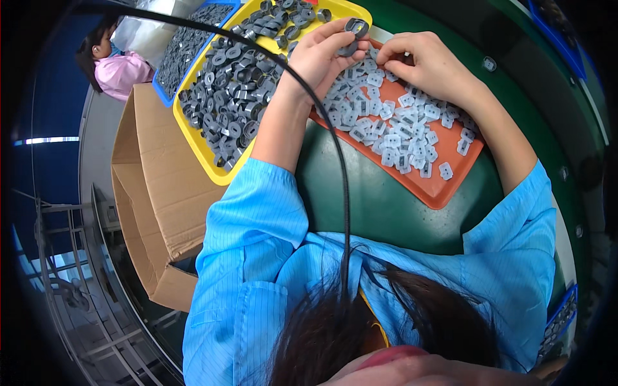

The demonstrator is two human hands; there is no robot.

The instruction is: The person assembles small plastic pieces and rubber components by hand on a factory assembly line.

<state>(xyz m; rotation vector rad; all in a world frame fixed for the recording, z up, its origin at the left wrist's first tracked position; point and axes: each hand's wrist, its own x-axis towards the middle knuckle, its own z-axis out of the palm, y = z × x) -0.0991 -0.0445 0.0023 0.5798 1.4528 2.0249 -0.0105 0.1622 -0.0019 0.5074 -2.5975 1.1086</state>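
Note:
My left hand (317,59) is closed around dark grey ring-shaped plastic parts (356,26); one shows at the fingertips, another just below it. To its right, my right hand (430,64) hovers over the far part of an orange tray (444,190), thumb and fingers pinched together. Whatever lies in that pinch is hidden by the fingers. Many small translucent plastic pieces (404,134) are spread in the orange tray. Beside my left forearm, a yellow tray (215,173) holds a heap of similar dark grey rings (222,96).
The green tabletop (360,193) lies between me and the trays. At the far left stands a blue tray (165,96) of dark parts, with an open cardboard box (164,174) nearer. A person in pink (122,72) is beyond. A black cable (339,145) crosses the view.

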